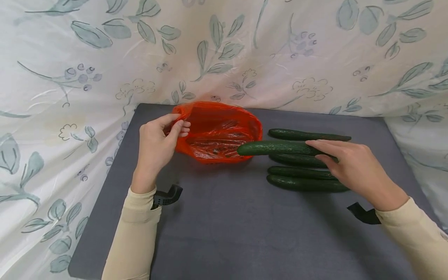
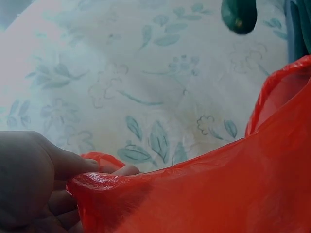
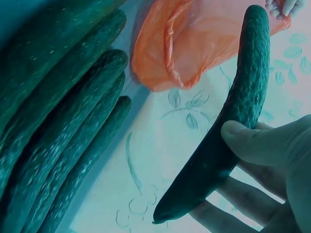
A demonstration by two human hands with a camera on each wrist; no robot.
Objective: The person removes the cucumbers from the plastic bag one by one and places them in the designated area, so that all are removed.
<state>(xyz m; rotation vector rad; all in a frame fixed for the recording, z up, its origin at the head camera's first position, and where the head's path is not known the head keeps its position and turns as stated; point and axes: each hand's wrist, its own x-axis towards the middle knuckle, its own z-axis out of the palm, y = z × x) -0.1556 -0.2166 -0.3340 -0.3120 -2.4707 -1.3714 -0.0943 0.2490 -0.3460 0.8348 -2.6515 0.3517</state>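
Note:
My left hand (image 1: 159, 142) pinches the left rim of a red plastic bag (image 1: 182, 149), whose mouth gapes toward me on the table. In the left wrist view the thumb and fingers grip the bag's edge (image 2: 194, 194). My right hand (image 1: 353, 167) holds a long cucumber (image 1: 273, 147) between thumb and fingers. Its far tip overlaps the bag's right rim in the head view. The right wrist view shows this cucumber (image 3: 228, 126) gripped around its middle, slightly bent. Several more cucumbers (image 1: 301, 182) lie side by side below and around it, to the right of the bag.
A dark grey table (image 1: 224, 233) carries everything. Behind and beside it hangs a white cloth (image 1: 273, 70) with leaf and flower prints. A black strap piece (image 1: 168, 195) juts out at the left wrist, another (image 1: 364, 214) at the right.

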